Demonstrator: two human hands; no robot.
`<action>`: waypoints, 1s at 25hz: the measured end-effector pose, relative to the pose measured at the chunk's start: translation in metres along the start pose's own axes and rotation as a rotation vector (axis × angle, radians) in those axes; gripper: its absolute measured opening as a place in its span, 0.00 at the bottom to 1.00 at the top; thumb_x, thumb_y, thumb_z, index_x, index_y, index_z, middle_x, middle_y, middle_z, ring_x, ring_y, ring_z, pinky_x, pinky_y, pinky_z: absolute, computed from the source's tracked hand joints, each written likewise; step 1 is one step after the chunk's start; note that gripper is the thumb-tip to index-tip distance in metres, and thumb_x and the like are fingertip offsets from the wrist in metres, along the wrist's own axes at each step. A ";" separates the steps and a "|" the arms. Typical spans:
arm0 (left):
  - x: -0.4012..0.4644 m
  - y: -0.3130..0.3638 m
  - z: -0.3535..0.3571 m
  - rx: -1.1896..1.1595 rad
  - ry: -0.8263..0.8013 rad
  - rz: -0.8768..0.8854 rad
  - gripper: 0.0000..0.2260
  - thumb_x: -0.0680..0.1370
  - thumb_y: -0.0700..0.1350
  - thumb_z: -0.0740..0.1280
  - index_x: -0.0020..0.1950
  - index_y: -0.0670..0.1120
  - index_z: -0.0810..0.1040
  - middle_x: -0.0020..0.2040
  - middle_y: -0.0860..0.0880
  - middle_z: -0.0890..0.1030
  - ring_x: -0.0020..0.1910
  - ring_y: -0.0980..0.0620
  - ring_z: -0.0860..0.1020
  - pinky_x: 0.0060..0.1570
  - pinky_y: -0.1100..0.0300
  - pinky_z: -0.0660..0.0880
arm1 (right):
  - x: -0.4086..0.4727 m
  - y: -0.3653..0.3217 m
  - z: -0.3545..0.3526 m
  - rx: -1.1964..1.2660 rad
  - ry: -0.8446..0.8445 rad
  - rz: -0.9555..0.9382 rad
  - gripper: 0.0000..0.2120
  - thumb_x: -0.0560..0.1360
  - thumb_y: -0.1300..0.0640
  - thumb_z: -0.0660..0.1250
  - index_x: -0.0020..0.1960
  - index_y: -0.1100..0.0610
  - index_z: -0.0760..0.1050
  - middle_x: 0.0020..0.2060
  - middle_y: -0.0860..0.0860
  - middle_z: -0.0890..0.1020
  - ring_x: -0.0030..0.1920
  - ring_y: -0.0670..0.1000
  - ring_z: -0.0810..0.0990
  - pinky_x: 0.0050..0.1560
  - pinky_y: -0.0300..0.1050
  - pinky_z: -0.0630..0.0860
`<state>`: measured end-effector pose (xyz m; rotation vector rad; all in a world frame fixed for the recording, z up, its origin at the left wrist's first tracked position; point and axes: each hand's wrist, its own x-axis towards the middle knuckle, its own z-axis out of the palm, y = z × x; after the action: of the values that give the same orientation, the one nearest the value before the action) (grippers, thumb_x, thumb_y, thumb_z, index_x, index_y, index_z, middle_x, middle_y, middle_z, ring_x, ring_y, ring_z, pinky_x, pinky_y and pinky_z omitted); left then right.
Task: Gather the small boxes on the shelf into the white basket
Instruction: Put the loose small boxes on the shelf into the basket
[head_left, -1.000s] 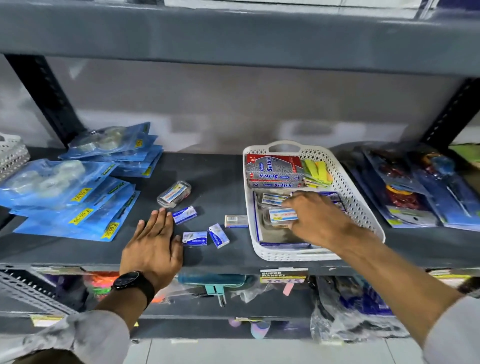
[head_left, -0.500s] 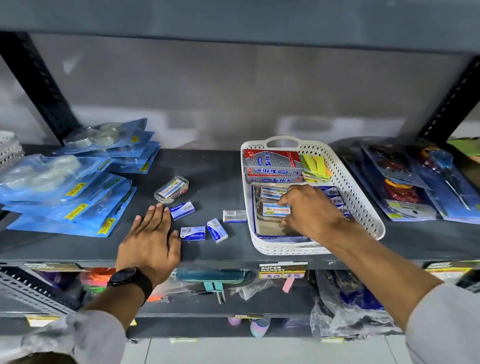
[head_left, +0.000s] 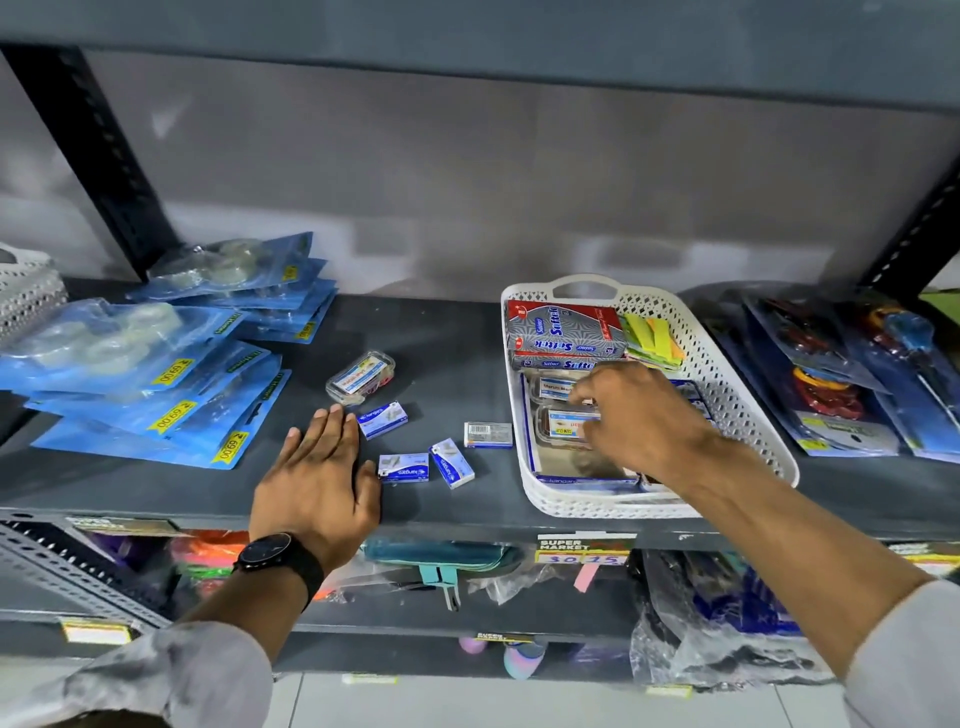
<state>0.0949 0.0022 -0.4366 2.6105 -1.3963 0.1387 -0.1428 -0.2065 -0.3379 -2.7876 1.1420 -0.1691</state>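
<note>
On the dark shelf lie several small blue-and-white boxes: one (head_left: 383, 419) by my left fingertips, two (head_left: 403, 467) (head_left: 453, 463) side by side in front, and a paler one (head_left: 488, 434) near the basket. A clear plastic case (head_left: 362, 376) sits behind them. The white basket (head_left: 737, 405) stands to the right, holding red-grey boxes (head_left: 563, 332), green-yellow pads and clear cases. My left hand (head_left: 317, 478) rests flat and open on the shelf beside the boxes. My right hand (head_left: 639, 421) hovers inside the basket over a clear case (head_left: 563, 427), fingers curled, holding nothing that I can see.
Blue blister packs (head_left: 150, 374) pile up on the left of the shelf, with a white perforated basket (head_left: 26, 291) at the far left edge. More packaged goods (head_left: 841, 374) lie right of the basket. The shelf above hangs low. A lower shelf holds bagged items.
My right hand set the clear case it carried down in the basket and lifted slightly off it. My left hand stayed flat on the shelf. The view shifted a little.
</note>
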 end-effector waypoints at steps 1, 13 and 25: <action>0.000 0.000 -0.001 -0.006 0.001 -0.001 0.33 0.77 0.56 0.46 0.77 0.41 0.67 0.78 0.42 0.66 0.79 0.45 0.62 0.79 0.47 0.56 | 0.004 -0.011 -0.003 -0.001 0.068 -0.043 0.20 0.70 0.60 0.77 0.61 0.51 0.83 0.59 0.52 0.85 0.56 0.54 0.84 0.61 0.47 0.77; 0.001 -0.003 -0.001 -0.048 -0.012 -0.010 0.31 0.77 0.55 0.53 0.77 0.42 0.67 0.79 0.43 0.66 0.79 0.46 0.62 0.78 0.46 0.58 | 0.124 -0.143 0.053 0.036 -0.099 -0.566 0.36 0.73 0.73 0.66 0.77 0.51 0.68 0.77 0.52 0.70 0.75 0.55 0.69 0.73 0.52 0.68; 0.001 -0.004 0.003 -0.028 0.002 0.002 0.31 0.77 0.56 0.51 0.77 0.43 0.66 0.79 0.43 0.66 0.80 0.47 0.61 0.78 0.47 0.57 | 0.124 -0.133 0.056 0.122 0.023 -0.515 0.15 0.70 0.61 0.76 0.56 0.52 0.81 0.52 0.50 0.83 0.53 0.55 0.80 0.52 0.52 0.78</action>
<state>0.0991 0.0030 -0.4394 2.5857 -1.3897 0.1213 0.0448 -0.1956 -0.3658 -2.9074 0.3765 -0.3050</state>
